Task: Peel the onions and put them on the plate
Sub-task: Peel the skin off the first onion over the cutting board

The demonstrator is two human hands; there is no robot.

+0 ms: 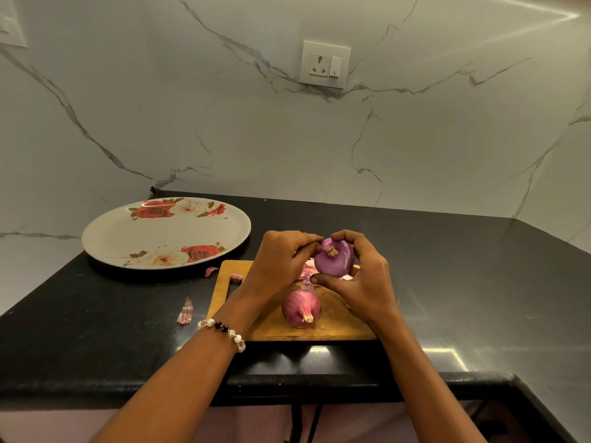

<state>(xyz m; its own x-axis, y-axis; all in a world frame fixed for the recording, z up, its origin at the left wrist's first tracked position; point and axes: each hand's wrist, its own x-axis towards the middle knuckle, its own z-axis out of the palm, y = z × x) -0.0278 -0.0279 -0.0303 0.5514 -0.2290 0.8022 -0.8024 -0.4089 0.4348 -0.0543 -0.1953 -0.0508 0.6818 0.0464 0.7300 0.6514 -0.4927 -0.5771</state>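
The right hand cradles the smooth, glossy purple onion above the far part of the rectangular wooden cutting board. Its fingers curl over the top and its thumb presses the lower side, so the bulb is braced from opposite sides and the root tuft faces the person. The left hand closes in from the other side, fingertips pinching at the onion's edge beside the root; the likely purpose is to catch a remaining strip of skin, though no strip is plainly visible between the fingers

This onion shows a shiny surface with no papery layer, so it appears almost fully peeled. Holding it over the board lets loose skin drop onto the pile of pink peel scraps lying under the hands

A second onion with dull, streaked pink papery skin rests on the near part of the board, stem end toward the person, unpeeled and within easy reach

The large round white plate with red rose print sits to the left on the black stone countertop, just beyond the board's corner; it holds no onion. Stray skin flakes lie on the counter between plate and board
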